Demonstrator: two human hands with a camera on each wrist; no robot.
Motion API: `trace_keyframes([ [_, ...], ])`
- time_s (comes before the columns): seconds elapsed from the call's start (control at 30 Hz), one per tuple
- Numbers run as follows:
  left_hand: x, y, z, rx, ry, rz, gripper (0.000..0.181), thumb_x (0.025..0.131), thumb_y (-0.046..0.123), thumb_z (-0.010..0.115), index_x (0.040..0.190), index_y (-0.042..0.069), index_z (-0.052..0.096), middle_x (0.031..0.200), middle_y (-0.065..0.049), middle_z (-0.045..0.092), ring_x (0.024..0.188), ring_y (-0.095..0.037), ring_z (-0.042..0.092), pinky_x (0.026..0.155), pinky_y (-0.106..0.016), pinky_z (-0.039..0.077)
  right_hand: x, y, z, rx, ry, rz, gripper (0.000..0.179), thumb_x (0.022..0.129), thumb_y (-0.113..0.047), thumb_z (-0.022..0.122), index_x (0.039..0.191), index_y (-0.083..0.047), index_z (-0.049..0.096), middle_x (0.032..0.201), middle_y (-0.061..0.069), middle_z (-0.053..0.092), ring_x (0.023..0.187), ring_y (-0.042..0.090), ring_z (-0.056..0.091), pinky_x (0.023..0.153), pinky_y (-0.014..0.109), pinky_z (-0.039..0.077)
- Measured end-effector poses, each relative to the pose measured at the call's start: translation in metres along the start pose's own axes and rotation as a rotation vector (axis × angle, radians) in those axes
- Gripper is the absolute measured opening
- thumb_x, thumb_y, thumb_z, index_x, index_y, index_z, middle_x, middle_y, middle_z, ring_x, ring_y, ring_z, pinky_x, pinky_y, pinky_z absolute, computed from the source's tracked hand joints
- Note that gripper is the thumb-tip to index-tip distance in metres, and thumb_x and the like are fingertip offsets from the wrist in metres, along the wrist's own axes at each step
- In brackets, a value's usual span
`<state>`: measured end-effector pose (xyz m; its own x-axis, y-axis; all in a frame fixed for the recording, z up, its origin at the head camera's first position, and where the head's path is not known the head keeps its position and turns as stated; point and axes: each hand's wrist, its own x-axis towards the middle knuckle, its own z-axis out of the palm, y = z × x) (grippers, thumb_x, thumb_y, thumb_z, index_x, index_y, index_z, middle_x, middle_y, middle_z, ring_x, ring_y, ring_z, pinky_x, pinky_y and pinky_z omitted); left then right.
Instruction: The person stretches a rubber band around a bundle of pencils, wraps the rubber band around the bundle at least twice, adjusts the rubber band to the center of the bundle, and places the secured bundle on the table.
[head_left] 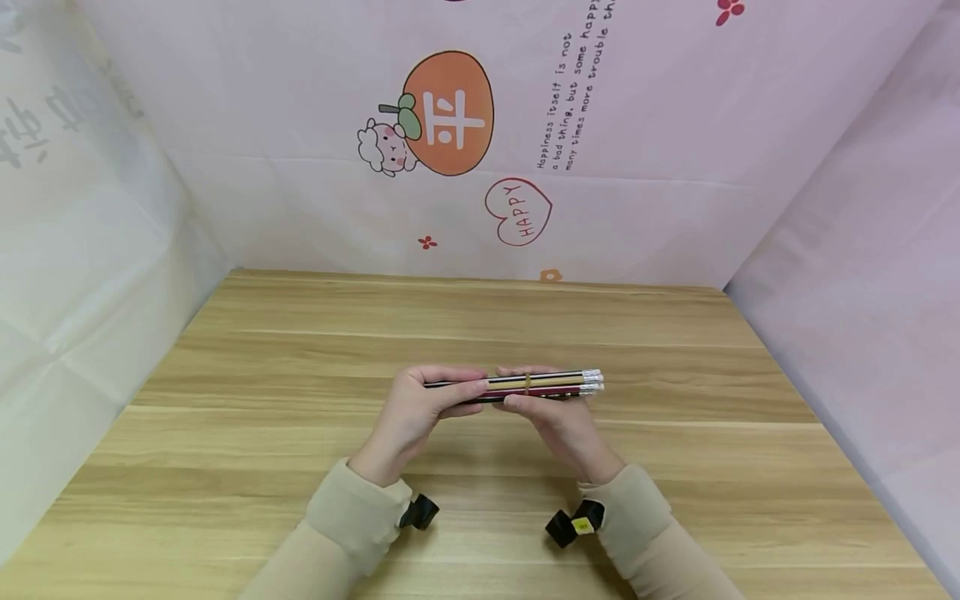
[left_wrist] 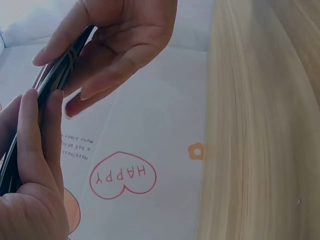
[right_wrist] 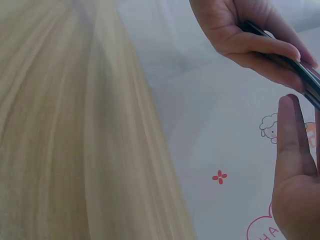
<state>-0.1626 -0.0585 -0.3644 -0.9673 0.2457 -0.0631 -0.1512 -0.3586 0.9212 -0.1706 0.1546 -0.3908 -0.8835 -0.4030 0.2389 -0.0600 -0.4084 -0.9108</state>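
A bundle of pencils (head_left: 555, 382) lies level across both hands in the head view, over the wooden table. Their striped barrels are black, white, tan and dark red, with silver-coloured ferrules at the right end. A thin brown rubber band (head_left: 527, 383) circles the bundle right of its middle. My left hand (head_left: 431, 400) grips the left part, thumb on top; the left ends are hidden in it. Near the band, my right hand (head_left: 558, 425) holds the bundle between its thumb and fingers. In the left wrist view, the bundle (left_wrist: 42, 95) appears edge-on between the hands.
The wooden table (head_left: 480, 325) extends around the hands. Behind it hangs a pale printed cloth (head_left: 637, 217), with more cloth along the left and right sides. Black wrist cameras sit at both beige sleeves (head_left: 352, 517).
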Motion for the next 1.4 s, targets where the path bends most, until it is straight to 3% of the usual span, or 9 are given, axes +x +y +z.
trace_keyframes([
  [0.1, 0.001, -0.001, 0.0, -0.009, -0.003, -0.002, 0.015, 0.083, -0.005, 0.074, 0.098, -0.004, 0.077, 0.103, -0.014, 0.075, 0.096, -0.023, 0.073, 0.083, -0.036, 0.063, 0.0, 0.002, 0.002, -0.017, 0.034, 0.001, 0.03, 0.088, 0.007, 0.067, 0.109, -0.014, 0.073, 0.118, 0.001, 0.072, 0.113, 0.018, 0.067, 0.1, 0.037, 0.057],
  [0.23, 0.002, 0.0, -0.002, -0.037, 0.006, -0.002, 0.013, 0.085, -0.004, 0.073, 0.096, 0.0, 0.078, 0.103, -0.014, 0.075, 0.096, -0.023, 0.073, 0.082, -0.033, 0.063, 0.002, 0.001, 0.0, 0.017, 0.014, -0.034, 0.034, 0.09, 0.009, 0.062, 0.116, -0.013, 0.071, 0.123, 0.003, 0.07, 0.114, 0.016, 0.066, 0.103, 0.037, 0.055],
  [0.43, 0.001, 0.003, -0.004, -0.094, 0.03, 0.024, 0.015, 0.086, -0.005, 0.071, 0.09, 0.007, 0.08, 0.101, -0.011, 0.076, 0.096, -0.023, 0.072, 0.083, -0.033, 0.063, 0.003, -0.003, -0.005, 0.147, 0.047, -0.125, 0.036, 0.09, 0.014, 0.06, 0.114, -0.011, 0.07, 0.116, 0.002, 0.073, 0.109, 0.015, 0.069, 0.096, 0.034, 0.059],
  [0.63, 0.001, 0.002, -0.003, -0.083, 0.035, 0.016, 0.016, 0.085, -0.006, 0.071, 0.091, 0.005, 0.08, 0.103, -0.012, 0.076, 0.097, -0.023, 0.072, 0.082, -0.033, 0.063, 0.004, 0.0, 0.0, 0.139, 0.06, -0.132, 0.037, 0.09, 0.016, 0.058, 0.11, -0.011, 0.072, 0.112, 0.003, 0.075, 0.109, 0.016, 0.069, 0.091, 0.035, 0.061],
  [0.87, 0.0, 0.002, -0.001, -0.067, 0.048, 0.002, 0.013, 0.084, -0.005, 0.073, 0.094, 0.001, 0.079, 0.103, -0.013, 0.076, 0.096, -0.024, 0.073, 0.081, -0.033, 0.064, 0.005, 0.0, -0.001, 0.086, 0.029, -0.079, 0.034, 0.091, 0.012, 0.059, 0.11, -0.013, 0.072, 0.111, 0.001, 0.075, 0.118, 0.016, 0.065, 0.092, 0.035, 0.061],
  [1.07, 0.0, -0.001, 0.005, -0.025, 0.009, -0.003, 0.022, 0.084, -0.003, 0.074, 0.105, -0.011, 0.072, 0.104, -0.017, 0.075, 0.096, -0.023, 0.074, 0.084, -0.036, 0.063, 0.003, 0.004, 0.002, -0.001, -0.026, -0.025, 0.033, 0.091, 0.006, 0.064, 0.118, -0.011, 0.071, 0.119, 0.002, 0.073, 0.109, 0.017, 0.069, 0.09, 0.036, 0.061],
  [1.2, 0.0, -0.004, 0.006, -0.013, -0.009, -0.008, 0.029, 0.086, -0.002, 0.073, 0.111, -0.016, 0.067, 0.108, -0.02, 0.074, 0.099, -0.023, 0.073, 0.087, -0.036, 0.062, 0.003, 0.008, 0.004, -0.031, -0.017, 0.015, 0.033, 0.092, 0.002, 0.065, 0.122, -0.011, 0.07, 0.121, 0.0, 0.072, 0.107, 0.016, 0.069, 0.091, 0.037, 0.061],
  [1.4, 0.0, -0.005, 0.006, -0.031, 0.021, -0.023, 0.03, 0.087, -0.005, 0.07, 0.114, -0.018, 0.065, 0.105, -0.019, 0.074, 0.097, -0.022, 0.073, 0.085, -0.034, 0.063, 0.001, 0.01, 0.005, -0.028, -0.024, 0.044, 0.033, 0.093, -0.001, 0.066, 0.123, -0.014, 0.07, 0.135, -0.002, 0.064, 0.121, 0.015, 0.063, 0.095, 0.038, 0.059],
])
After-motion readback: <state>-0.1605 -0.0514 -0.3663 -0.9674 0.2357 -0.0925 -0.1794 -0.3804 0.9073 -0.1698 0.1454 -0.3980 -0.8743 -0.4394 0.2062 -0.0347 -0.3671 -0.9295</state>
